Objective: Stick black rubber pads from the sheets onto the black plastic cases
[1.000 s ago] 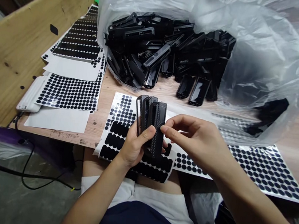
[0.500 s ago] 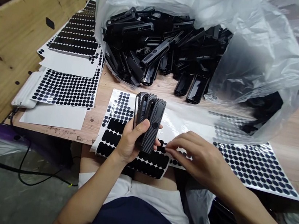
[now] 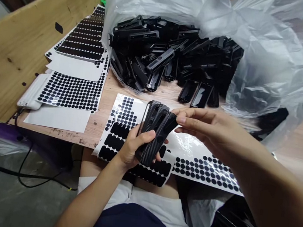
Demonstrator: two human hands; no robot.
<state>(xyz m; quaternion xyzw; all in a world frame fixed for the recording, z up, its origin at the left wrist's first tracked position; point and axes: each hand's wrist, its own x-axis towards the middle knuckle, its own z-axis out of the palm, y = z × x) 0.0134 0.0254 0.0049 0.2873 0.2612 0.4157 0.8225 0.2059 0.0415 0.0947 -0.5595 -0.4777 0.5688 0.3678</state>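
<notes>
My left hand [image 3: 133, 144] is wrapped round several black plastic casings [image 3: 151, 143] with a carbon-fibre pattern, fanned out and tilted, thumb across the front one. My right hand [image 3: 200, 122] has its thumb and fingers pinched at the upper end of the front casing. Whatever lies between those fingertips is too dark and small to make out. Beneath my left hand is a sheet of black stickers [image 3: 112, 142], oblong rows at the front. Another sheet with round black stickers [image 3: 205, 169] lies under my right forearm.
A large clear plastic bag [image 3: 275, 66] full of black casings [image 3: 186, 58] lies open at the back. More sticker sheets [image 3: 70, 91] are stacked at the left beside a white device [image 3: 33, 92] and a wooden board [image 3: 29, 45]. Another bag of black parts [image 3: 237, 221] is below the table edge.
My right hand has moved up from beside the sticker sheet to the upper end of the front casing. The casings in my left hand have tilted to the right.
</notes>
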